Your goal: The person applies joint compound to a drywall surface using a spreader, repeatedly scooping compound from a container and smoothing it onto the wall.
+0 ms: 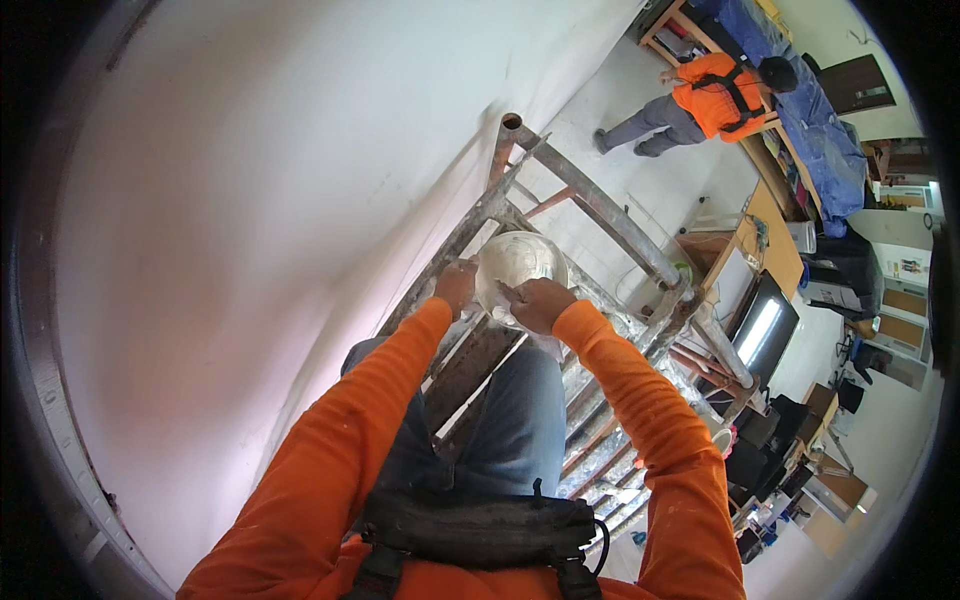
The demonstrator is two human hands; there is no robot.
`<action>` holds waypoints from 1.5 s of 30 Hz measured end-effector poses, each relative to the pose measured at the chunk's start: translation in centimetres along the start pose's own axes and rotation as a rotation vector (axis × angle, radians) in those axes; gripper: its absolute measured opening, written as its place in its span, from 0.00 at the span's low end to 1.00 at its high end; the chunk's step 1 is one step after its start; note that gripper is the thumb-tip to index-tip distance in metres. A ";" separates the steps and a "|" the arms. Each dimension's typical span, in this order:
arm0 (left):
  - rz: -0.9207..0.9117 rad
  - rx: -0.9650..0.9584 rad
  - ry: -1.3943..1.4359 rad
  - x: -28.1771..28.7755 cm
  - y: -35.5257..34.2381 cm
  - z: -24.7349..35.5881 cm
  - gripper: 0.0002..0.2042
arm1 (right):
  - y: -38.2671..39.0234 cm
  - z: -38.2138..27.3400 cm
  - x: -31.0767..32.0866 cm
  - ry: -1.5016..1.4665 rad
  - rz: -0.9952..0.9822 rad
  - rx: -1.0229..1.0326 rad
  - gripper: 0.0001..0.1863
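A whitish round bowl is held above the metal scaffold, beside the white wall.
The bowl's left side is gripped by the left hand, and the bowl is placed in front of the knees, over the platform planks. The right hand is bent over the near right rim, with its fingers directed inward; whether something is grasped by it cannot be told. Farther away, a person in an orange top is seen near a blue sheet.
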State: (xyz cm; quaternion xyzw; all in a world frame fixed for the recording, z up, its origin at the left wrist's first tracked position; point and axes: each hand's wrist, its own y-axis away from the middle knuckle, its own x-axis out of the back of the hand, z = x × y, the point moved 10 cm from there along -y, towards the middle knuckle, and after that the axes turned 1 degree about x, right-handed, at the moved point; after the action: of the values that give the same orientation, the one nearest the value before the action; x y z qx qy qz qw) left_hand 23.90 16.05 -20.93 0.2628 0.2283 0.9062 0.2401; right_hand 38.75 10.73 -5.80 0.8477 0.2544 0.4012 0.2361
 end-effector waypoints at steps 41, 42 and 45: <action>0.384 -0.944 -1.375 23.7 3.0 74.7 0.39 | -5.5 2.3 32.1 -1.990 0.747 0.785 0.14; 0.375 -0.942 -1.378 23.1 2.5 74.6 0.39 | -5.9 2.4 32.6 -1.990 0.747 0.755 0.14; 0.249 -1.026 -1.139 22.8 2.2 74.6 0.40 | -7.0 2.2 34.8 -2.030 0.750 0.790 0.15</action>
State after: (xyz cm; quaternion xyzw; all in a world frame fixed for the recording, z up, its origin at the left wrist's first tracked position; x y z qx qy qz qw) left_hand 49.91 48.44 45.14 0.5677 -0.4097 0.6439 0.3085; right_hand 57.89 37.20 8.21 0.8175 -0.2129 -0.5285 -0.0840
